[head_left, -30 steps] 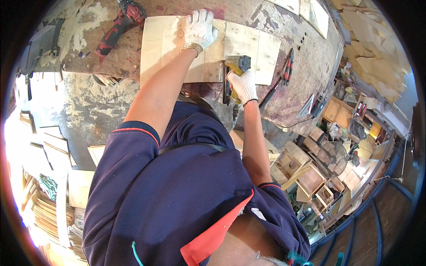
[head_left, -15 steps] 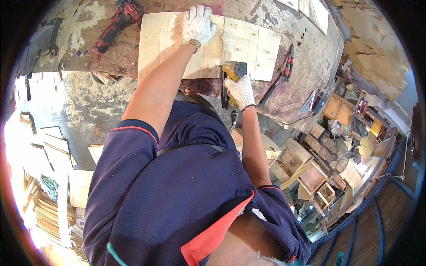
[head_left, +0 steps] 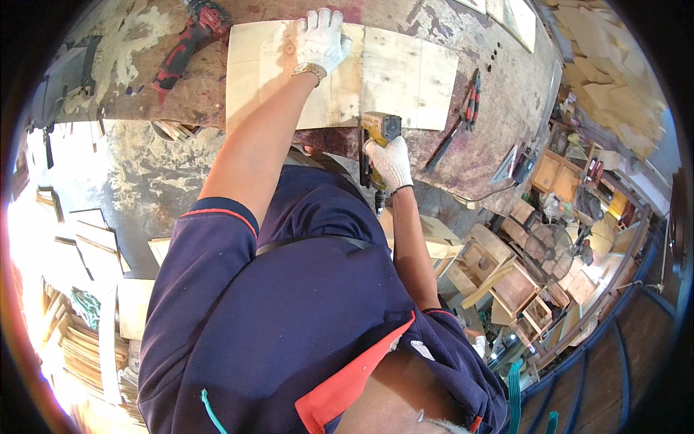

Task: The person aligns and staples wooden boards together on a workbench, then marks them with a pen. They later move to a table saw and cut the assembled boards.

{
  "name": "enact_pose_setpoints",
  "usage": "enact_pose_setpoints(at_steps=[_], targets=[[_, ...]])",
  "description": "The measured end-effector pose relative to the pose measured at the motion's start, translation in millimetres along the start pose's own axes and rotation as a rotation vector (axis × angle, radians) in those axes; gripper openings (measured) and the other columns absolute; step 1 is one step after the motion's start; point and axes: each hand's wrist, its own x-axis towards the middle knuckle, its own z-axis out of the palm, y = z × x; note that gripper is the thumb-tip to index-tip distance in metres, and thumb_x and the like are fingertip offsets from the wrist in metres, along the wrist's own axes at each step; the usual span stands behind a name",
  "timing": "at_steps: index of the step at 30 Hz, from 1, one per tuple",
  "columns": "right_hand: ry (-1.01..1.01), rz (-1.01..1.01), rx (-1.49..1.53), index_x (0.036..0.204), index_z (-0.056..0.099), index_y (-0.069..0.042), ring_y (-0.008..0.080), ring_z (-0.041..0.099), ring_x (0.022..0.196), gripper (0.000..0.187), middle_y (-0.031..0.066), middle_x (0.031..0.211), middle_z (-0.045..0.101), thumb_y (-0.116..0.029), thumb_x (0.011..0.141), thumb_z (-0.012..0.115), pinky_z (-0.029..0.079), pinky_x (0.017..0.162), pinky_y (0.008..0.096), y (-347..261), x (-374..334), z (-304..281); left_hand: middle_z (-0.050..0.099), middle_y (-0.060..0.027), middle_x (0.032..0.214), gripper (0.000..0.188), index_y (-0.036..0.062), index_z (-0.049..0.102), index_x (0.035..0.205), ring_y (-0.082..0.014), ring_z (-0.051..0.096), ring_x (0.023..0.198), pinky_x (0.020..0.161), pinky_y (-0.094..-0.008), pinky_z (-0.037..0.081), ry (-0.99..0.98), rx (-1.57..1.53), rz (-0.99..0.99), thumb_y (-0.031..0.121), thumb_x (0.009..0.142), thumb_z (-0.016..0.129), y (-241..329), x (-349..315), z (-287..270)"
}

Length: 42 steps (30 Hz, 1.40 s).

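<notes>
My left hand (head_left: pixel 320 43), in a white knitted glove, lies flat with its fingers stretched out on a pale wooden panel (head_left: pixel 394 76). The panel shows several joined boards with a dark seam running down near its middle. My gloved right hand (head_left: pixel 390 160) is wrapped round the grip of a yellow and black air nailer (head_left: pixel 381 127). An air fitting hangs from the nailer's lower end. Its head is at the panel's near edge, close to the seam; whether it touches the wood I cannot tell.
A red and black cordless power tool (head_left: pixel 189 42) lies left of the panel on the stained workbench (head_left: pixel 499 116). Red-handled pliers (head_left: pixel 473 101) and a dark slim tool (head_left: pixel 443 147) lie at the right. Beyond the bench stand a fan (head_left: pixel 549 251) and wooden boxes (head_left: pixel 512 286).
My right hand and the nailer have moved a little back toward my body, to the panel's near edge. My left hand has stayed in place on the panel.
</notes>
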Motion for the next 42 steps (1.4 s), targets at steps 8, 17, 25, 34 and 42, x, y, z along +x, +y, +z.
enact_pose_setpoints(at_steps=[8, 17, 25, 34, 42], targets=[[0.084, -0.093, -0.012, 0.093, 0.072, 0.004, 0.0342, 0.075, 0.083, 0.031, 0.0218, 0.082, 0.074, -0.023, 0.079, 0.069, 0.055, 0.072, 0.0419, 8, 1, 10, 0.055, -0.0131, 0.128, 0.051, 0.0107, 0.058, 0.122, -0.0337, 0.049, 0.121, 0.101, -0.0506, 0.040, -0.007, 0.005, -0.001, 0.036, 0.080, 0.069, 1, 0, -1], [0.085, -0.150, 0.219, 0.086, 0.070, 0.004, 0.0208, 0.067, 0.055, 0.021, 0.0141, 0.069, 0.070, -0.017, 0.081, 0.070, 0.051, 0.054, 0.0356, -17, 20, -7, 0.055, -0.0172, 0.130, 0.055, 0.0110, 0.057, 0.127, -0.0370, 0.050, 0.121, 0.100, -0.0538, 0.042, -0.018, 0.002, -0.039, 0.037, 0.081, 0.070, 2, -9, -11], [0.035, -0.268, 0.298, 0.086, 0.069, 0.006, 0.0142, 0.060, 0.048, 0.019, 0.0088, 0.062, 0.065, -0.013, 0.084, 0.068, 0.047, 0.046, 0.0317, -60, 56, -18, 0.054, -0.0151, 0.115, 0.051, 0.0104, 0.059, 0.119, -0.0352, 0.051, 0.111, 0.094, -0.0518, 0.043, 0.017, -0.035, -0.103, 0.035, 0.076, 0.070, 1, -38, -25], [0.035, -0.252, 0.091, 0.086, 0.070, 0.002, 0.0181, 0.064, 0.051, 0.021, 0.0095, 0.062, 0.066, -0.018, 0.081, 0.070, 0.051, 0.051, 0.0349, -80, 72, -20, 0.057, -0.0150, 0.114, 0.048, 0.0094, 0.061, 0.116, -0.0345, 0.053, 0.109, 0.093, -0.0495, 0.043, 0.037, -0.084, -0.125, 0.031, 0.073, 0.067, 3, -37, -27], [0.061, -0.348, 0.024, 0.087, 0.072, 0.003, 0.0207, 0.066, 0.053, 0.025, 0.0122, 0.063, 0.067, -0.021, 0.079, 0.070, 0.052, 0.054, 0.0368, -87, 92, -17, 0.057, -0.0155, 0.115, 0.047, 0.0088, 0.061, 0.114, -0.0348, 0.054, 0.110, 0.092, -0.0497, 0.044, 0.067, -0.106, -0.136, 0.028, 0.072, 0.067, 5, -37, -29]])
